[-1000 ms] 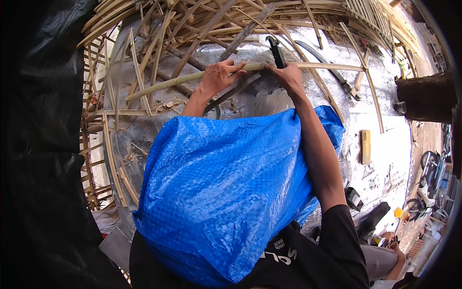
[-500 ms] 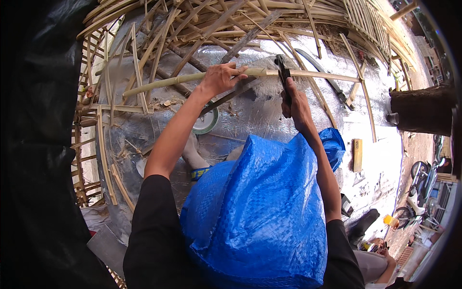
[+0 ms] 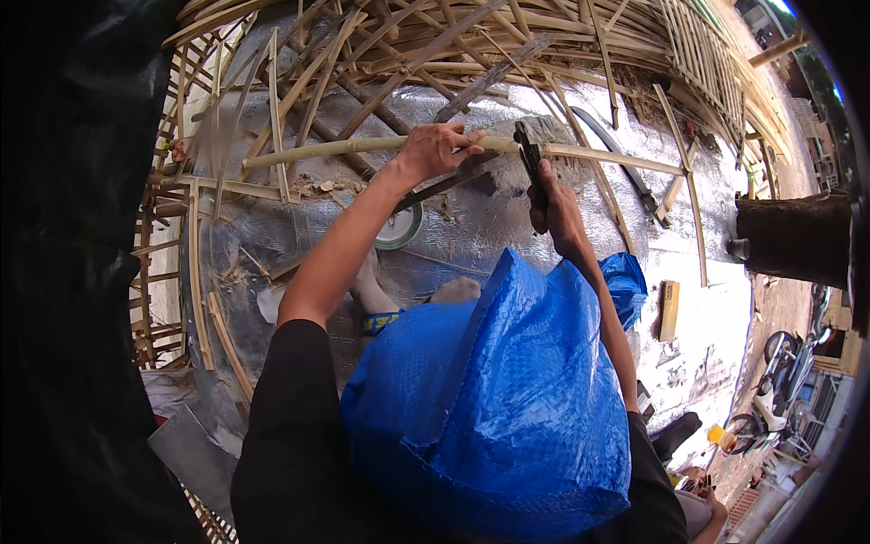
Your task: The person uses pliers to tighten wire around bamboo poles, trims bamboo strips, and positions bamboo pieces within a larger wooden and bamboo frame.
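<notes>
A long bamboo pole lies crosswise in front of me. Its left part is greenish and rounded; its right part is a paler, flatter strip. My left hand rests on the pole near its middle, fingers closed around it. My right hand is wrapped round the handle of a dark hand tool, whose upper end crosses the pole where the rounded part turns pale. The tool's exact kind is hard to make out. A dark flat bar passes slantwise beneath the pole. Blue woven plastic sheeting covers my lap.
Bamboo strips and lattice fill the far side. A round, green-rimmed container stands by my foot. To the right are a curved dark blade-like piece, a yellowish block and a wooden post. Another person's hand shows at lower right.
The view has shifted slightly. The dark tool now stands a little further left along the pole, closer to my left hand. Both hands keep their holds.
</notes>
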The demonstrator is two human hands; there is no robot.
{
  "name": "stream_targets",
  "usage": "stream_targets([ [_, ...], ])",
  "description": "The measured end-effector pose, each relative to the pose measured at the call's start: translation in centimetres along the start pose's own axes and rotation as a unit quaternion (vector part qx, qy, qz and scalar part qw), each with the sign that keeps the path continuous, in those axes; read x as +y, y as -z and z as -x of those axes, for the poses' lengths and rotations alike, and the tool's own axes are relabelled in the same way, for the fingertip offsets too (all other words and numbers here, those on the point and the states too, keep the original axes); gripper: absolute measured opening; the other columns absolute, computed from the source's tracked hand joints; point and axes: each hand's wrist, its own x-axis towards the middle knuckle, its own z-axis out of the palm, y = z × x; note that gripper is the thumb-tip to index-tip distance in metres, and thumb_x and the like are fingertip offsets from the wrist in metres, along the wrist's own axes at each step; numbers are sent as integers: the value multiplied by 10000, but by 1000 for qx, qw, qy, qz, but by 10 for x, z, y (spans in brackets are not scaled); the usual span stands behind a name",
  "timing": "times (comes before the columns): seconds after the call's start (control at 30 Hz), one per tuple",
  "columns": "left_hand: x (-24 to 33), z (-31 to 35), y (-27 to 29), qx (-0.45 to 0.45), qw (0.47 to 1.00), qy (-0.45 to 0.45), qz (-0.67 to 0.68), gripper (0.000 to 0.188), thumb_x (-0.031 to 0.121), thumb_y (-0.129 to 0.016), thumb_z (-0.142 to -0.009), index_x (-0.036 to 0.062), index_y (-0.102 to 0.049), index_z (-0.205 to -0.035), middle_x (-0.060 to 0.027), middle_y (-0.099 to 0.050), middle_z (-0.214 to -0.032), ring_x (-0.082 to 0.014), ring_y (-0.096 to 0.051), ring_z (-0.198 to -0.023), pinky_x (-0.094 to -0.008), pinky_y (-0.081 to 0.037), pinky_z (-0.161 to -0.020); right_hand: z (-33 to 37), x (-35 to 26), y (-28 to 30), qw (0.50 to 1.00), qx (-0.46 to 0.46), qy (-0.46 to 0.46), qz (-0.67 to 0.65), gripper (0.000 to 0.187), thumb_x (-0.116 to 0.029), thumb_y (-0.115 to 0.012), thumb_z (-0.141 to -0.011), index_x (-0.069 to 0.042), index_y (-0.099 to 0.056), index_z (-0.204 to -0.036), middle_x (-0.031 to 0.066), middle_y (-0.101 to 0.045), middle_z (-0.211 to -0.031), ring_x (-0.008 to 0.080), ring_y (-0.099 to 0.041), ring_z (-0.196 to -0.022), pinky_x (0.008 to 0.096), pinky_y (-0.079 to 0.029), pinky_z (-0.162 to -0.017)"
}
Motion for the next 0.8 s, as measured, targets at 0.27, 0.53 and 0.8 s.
stream_targets([
  [0.27, -1, 0, 1, 32, 999, -12, -11, 326, 391, -700, -929, 278, -734, -1233, -58, -649, -815, -271, -683, -709, -405, -553, -633, 11, -1, -3, 983, 67, 119, -124, 675, -697, -361, -1023, -94, -536, -774, -28, -393, -513, 94, -361, -422, 279, -246, -426],
  [0.53, -4, 2, -3, 48, 998, -24, -28, 329, 392, -695, -929, 274, -734, -1234, -71, -642, -820, -274, -679, -743, -398, -553, -647, -8, 3, 3, 942, -6, 10, -335, 608, -687, -421, -1011, -128, -444, -773, -50, -274, -495, 100, -279, -392, 266, -225, -410],
  [0.8, -2, 0, 0, 27, 999, -13, -20, 341, 388, -699, -926, 283, -728, -1250, -77, -641, -830, -286, -676, -744, -402, -552, -655, -11, 9, 8, 886, -133, -92, -434, 595, -679, -418, -1014, -146, -428, -748, -53, -316, -464, 103, -288, -374, 262, -218, -395],
])
